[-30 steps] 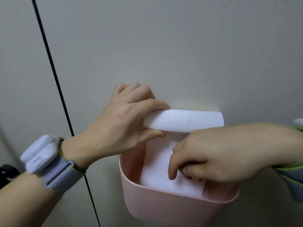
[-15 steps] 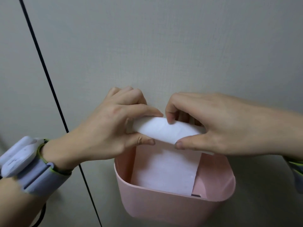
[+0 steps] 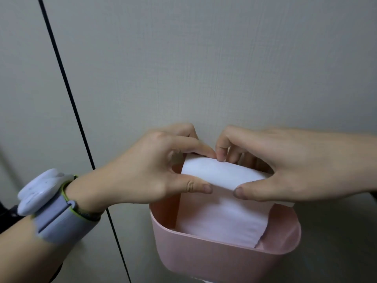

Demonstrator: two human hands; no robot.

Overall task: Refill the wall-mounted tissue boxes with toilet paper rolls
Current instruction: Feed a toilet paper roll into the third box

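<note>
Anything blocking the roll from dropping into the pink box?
Nothing visible. The left hand and right hand grip the toilet paper roll at the back of the pink box, just above its open top. The roll's loose sheet already hangs inside; the bottom is hidden.

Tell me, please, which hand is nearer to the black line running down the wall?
Left. The left hand grips the toilet paper roll just right of the black line; the right hand holds it farther away.
</note>
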